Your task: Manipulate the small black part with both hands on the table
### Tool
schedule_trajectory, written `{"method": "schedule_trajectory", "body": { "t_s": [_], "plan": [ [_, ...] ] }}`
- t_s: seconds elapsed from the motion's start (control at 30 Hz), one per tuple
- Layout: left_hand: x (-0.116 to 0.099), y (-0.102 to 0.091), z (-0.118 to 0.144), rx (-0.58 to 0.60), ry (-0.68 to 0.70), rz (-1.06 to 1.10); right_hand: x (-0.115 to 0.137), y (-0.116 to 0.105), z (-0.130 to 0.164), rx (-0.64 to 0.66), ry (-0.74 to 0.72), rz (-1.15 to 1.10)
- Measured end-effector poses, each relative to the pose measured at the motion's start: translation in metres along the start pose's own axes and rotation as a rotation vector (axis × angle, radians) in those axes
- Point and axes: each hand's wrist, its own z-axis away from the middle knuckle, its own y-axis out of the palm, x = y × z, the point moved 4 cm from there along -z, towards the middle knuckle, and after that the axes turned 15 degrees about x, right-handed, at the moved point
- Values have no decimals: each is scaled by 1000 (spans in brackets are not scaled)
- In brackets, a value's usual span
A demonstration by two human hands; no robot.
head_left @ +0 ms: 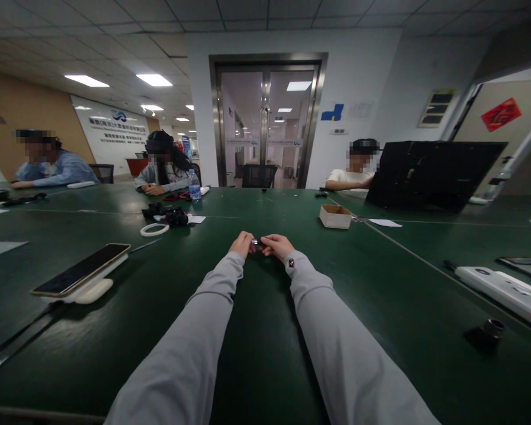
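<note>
The left hand [242,244] and right hand [278,244] pinch a small silver-and-black object [255,242], apparently mid-handling; the next move likely calls for steadiness.

Dressed in pale grey | left sleeve [190,327], long and creased | right sleeve [343,321], matching, small dark detail [291,263] near wrist | left hand [241,244], right hand [278,245] bare

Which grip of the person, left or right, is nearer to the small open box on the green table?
Right. The right grip is left of the box and lower in the picture; the left grip is farther left, beyond the right one.
</note>
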Motion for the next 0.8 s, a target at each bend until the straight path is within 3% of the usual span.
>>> {"method": "schedule_trajectory", "body": {
  "t_s": [0.33, 0.47, 0.57, 0.73, 0.8],
  "plan": [
    [8, -4, -7, -110, 54, 96, 0, 1, -1, -1, 12, 16],
    [7, 0, -7, -33, 50, 108, -1, -1, -2, -17, 10, 12],
    [3, 1, -5, -68, 146, 95, -1, -1, -2, -14, 6, 13],
    [5, 4, -3, -9, 90, 114, -1, 0, -1, -17, 18, 13],
    [3, 3, -1, -24, 142, 90, 0, 1, -1, -15, 12, 17]
  ]
}}
